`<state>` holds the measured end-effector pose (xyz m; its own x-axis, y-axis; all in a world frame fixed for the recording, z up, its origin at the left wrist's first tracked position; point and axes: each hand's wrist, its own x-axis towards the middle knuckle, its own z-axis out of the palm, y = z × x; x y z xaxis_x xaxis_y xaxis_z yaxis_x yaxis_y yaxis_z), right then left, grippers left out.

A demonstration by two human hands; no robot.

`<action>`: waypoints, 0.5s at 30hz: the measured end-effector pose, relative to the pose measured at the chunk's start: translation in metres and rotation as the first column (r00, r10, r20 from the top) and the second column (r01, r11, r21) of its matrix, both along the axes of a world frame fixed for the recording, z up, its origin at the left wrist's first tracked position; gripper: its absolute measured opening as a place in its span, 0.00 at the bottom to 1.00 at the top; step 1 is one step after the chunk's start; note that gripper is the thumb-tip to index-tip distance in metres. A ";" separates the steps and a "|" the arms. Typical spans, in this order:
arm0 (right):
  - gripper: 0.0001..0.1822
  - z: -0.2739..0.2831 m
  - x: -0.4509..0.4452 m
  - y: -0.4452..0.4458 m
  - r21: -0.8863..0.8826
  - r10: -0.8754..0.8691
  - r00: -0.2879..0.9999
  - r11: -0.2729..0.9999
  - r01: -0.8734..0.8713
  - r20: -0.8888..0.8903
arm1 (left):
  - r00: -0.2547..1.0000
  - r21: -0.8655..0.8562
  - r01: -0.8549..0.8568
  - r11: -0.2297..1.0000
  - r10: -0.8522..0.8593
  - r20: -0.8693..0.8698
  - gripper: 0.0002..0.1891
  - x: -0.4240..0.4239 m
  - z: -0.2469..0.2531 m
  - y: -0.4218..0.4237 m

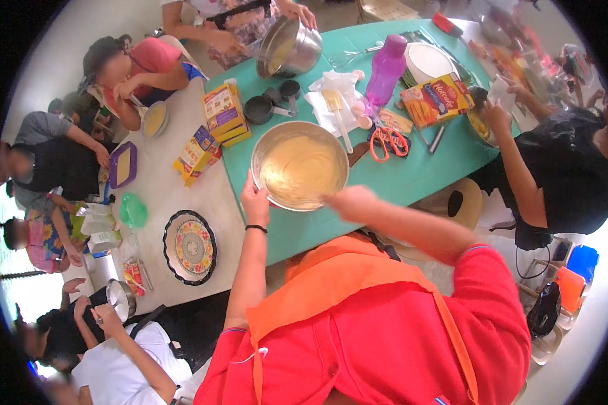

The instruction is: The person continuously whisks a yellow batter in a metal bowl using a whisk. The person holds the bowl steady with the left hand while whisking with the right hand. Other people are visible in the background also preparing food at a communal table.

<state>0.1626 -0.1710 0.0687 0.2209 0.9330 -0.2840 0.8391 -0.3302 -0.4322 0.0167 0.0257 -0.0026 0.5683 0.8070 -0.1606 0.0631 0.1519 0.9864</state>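
Observation:
A metal mixing bowl (pixel 256 152) with smooth yellow batter (pixel 301 169) inside stands on the green tabletop in front of me. My left hand (pixel 256 202) grips its near left rim, thumb over the edge. Blurred by motion, my right hand (pixel 353 203) is closed at the near right rim around a utensil whose kind I cannot make out. Just beyond the bowl, a spatula (pixel 340 121) with a white handle lies partly on white plastic bags (pixel 329 83). Orange-handled scissors (pixel 387 144) rest to the right of the bowl.
Black measuring cups (pixel 258 110) and yellow boxes (pixel 225 114) are at the left. A purple bottle (pixel 386 71) and a hotcake mix box (pixel 435 101) stand farther back. Across the table, a person tilts a steel pot (pixel 304 48). A patterned plate (pixel 195 245) sits on the white table.

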 end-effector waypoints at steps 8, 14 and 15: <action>0.18 -0.027 -0.003 0.031 -0.109 -0.054 0.997 0.992 0.059 0.051 | 0.999 0.151 -0.006 0.988 0.013 -0.046 0.36 -0.005 -0.014 -0.002; 0.19 -0.011 0.063 0.001 -0.126 -0.132 0.989 0.982 0.140 0.071 | 0.999 -0.112 0.032 0.993 -0.032 0.007 0.36 -0.005 0.018 -0.020; 0.20 -0.023 0.059 0.018 -0.052 -0.178 0.981 0.982 0.182 0.074 | 0.999 -0.136 0.037 0.990 -0.033 0.031 0.36 0.000 0.020 -0.023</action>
